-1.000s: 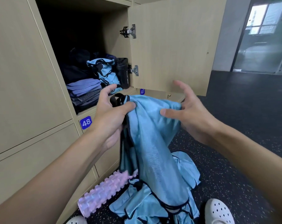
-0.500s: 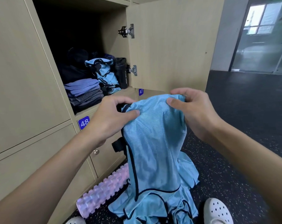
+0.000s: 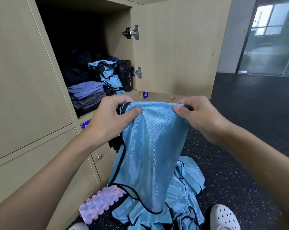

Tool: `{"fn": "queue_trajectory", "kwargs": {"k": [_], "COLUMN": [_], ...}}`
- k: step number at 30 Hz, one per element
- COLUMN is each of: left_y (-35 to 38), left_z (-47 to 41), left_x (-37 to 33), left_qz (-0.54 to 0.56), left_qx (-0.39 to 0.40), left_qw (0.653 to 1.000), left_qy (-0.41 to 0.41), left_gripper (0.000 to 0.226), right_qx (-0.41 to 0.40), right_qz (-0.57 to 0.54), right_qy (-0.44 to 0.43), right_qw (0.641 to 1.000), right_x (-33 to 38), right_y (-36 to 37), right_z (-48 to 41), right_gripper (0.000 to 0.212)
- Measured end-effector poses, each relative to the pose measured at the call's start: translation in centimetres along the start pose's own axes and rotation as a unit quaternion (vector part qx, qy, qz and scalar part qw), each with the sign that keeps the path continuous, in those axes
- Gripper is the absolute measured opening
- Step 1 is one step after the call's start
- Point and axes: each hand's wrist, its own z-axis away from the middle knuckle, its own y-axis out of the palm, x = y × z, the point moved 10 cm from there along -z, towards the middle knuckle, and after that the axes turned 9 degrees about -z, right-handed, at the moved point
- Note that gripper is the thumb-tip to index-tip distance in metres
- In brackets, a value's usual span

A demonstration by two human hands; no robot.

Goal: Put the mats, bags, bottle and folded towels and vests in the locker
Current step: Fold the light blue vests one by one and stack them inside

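Speckled floor (image 3: pixel 240 146) and open locker shelf (image 3: pixel 88 115)
A pink foam roller (image 3: pixel 101 204) and loose vests (image 3: pixel 188 178) lie on the floor; folded towels (image 3: pixel 86 93), stacked vests (image 3: pixel 109 76) and a black bottle (image 3: pixel 127 75) sit on the shelf.

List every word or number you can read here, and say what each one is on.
"47": blue tag just under the open door.
"SPORT BOTTLE", small vertical print, as best it reads: black bottle in the locker.
Unreadable: second blue tag, mostly hidden behind the left hand.
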Motion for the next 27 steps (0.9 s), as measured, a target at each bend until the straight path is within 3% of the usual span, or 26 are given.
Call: {"fn": "queue_trajectory", "kwargs": {"k": [2, 4, 7, 9, 11, 13, 15, 17, 20, 22, 24, 27], "left_y": [-0.2, -0.5, -0.9, -1.5, -1.1, 2.4, 6.4, 7.8, 5.2, 3.0, 2.6, 5.4], "left_z": [-0.1, -0.3, -0.3, -0.2, 0.2, 1.1, 3.0, 3.6, 2.2, 1.8, 2.1, 3.3], "left_x": [-0.1, 0.3, 1.0, 1.5, 3.4, 5.1, 5.1, 5.0, 4.5, 4.7, 4.7, 3.9], "left_qz": [0.033, 0.071, 0.162, 0.231, 0.276, 0.326, 0.382, 0.428, 0.449, 0.417, 0.379, 0.341], "left_qx": [-0.025, -0.049, -0.069, -0.105, -0.129, -0.024, 0.108, 0.119, -0.017, -0.091, -0.077, 0.045], "left_qw": [0.999, 0.996, 0.982, 0.96, 0.934, 0.904, 0.856, 0.826, 0.836, 0.849, 0.867, 0.883], "left_qy": [-0.003, -0.021, -0.075, -0.115, -0.185, -0.275, -0.332, -0.347, -0.315, -0.311, -0.313, -0.32], "left_gripper": [0.013, 0.01, 0.012, 0.007, 0.028, 0.066, 0.086, 0.094, 0.055, 0.075, 0.093, 0.091], "right_qx": [0.006, 0.026, 0.067, 0.098, 0.09, 0.037, -0.009, -0.049, -0.016, 0.075, 0.112, 0.037], "right_qz": [0.021, -0.061, -0.252, -0.264, -0.279, -0.322, -0.313, -0.285, -0.284, -0.277, -0.267, -0.292], "right_qy": [0.002, 0.002, 0.049, 0.063, 0.066, 0.082, 0.076, 0.056, 0.071, 0.095, 0.091, 0.059], "right_qw": [1.0, 0.998, 0.964, 0.958, 0.954, 0.943, 0.947, 0.956, 0.956, 0.953, 0.953, 0.954], "right_x": [-0.1, -0.1, -1.1, -1.5, -1.7, -1.3, -1.0, -0.5, -0.6, -0.6, -0.6, -0.5], "right_y": [0.3, 0.7, 2.3, 3.6, 4.1, 3.6, 2.9, 1.7, 1.3, 3.0, 4.2, 3.3], "right_z": [-0.1, 0.1, 0.5, 0.6, 0.4, 0.5, 0.5, 0.4, 0.2, 0.9, 1.4, 0.7], "right_gripper": [0.025, 0.023, 0.06, 0.081, 0.078, 0.066, 0.064, 0.07, 0.093, 0.105, 0.1, 0.085]}}
